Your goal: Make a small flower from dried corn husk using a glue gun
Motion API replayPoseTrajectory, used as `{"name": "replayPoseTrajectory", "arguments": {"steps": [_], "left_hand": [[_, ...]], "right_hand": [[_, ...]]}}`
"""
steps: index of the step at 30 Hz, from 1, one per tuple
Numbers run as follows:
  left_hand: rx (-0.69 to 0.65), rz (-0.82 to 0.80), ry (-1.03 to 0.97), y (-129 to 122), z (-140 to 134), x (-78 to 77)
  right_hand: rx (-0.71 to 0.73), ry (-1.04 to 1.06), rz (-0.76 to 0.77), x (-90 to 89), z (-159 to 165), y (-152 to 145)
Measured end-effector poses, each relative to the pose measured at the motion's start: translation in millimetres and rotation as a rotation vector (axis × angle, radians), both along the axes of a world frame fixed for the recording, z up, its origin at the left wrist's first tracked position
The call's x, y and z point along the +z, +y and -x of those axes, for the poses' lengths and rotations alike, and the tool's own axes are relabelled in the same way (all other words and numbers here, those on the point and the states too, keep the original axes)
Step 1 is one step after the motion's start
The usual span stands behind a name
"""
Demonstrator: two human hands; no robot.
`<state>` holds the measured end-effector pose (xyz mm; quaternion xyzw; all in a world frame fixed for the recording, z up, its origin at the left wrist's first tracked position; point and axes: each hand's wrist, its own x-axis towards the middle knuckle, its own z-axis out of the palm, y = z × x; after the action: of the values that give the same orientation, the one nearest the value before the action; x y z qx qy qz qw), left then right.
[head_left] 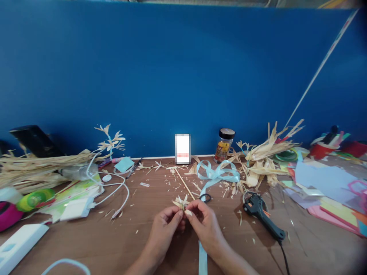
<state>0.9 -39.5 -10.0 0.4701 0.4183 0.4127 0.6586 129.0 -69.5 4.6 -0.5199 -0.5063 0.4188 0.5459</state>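
Note:
Just in front of me, my left hand [163,231] pinches the base of a small pale corn husk flower [181,202], its petals spreading upward. Thumb and finger of my right hand [208,227] are closed on a short husk petal [188,212] right beside it; whether that piece is joined to the flower I cannot tell. A light blue ribbon [219,174] lies looped beyond my right hand and runs beneath it toward me. Past my fingers lie a thin wooden stick [185,184] and a dark ring [208,198], partly hidden by the hand.
A black glue gun [265,219] lies at right, its cord running toward me. Behind stand a lidded jar [224,147] and a husk bundle [265,152]. Coloured papers [318,183] spread far right. White cables [124,191] and a power strip [21,244] occupy the left. Husk scraps litter the table.

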Motion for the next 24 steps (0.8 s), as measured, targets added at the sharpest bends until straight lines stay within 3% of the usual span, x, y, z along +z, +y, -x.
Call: {"name": "replayPoseTrajectory", "arguments": {"steps": [7, 13, 17, 24], "left_hand": [[0.005, 0.049, -0.050, -1.3, 0.0, 0.3], [-0.026, -0.038, 0.021, -0.9, 1.0, -2.1], [0.030, -0.034, 0.048, 0.7, 0.3, -2.5], [-0.009, -0.203, 0.172, -0.7, 1.8, 2.0]], "right_hand": [[-0.009, 0.033, -0.021, -9.3, 0.3, 1.8], [0.036, -0.001, -0.009, -5.8, 0.7, -0.9], [0.031, -0.011, -0.016, -4.0, 0.0, -1.3], [0.073, 0.007, 0.010, -3.1, 0.8, -1.4]]}}
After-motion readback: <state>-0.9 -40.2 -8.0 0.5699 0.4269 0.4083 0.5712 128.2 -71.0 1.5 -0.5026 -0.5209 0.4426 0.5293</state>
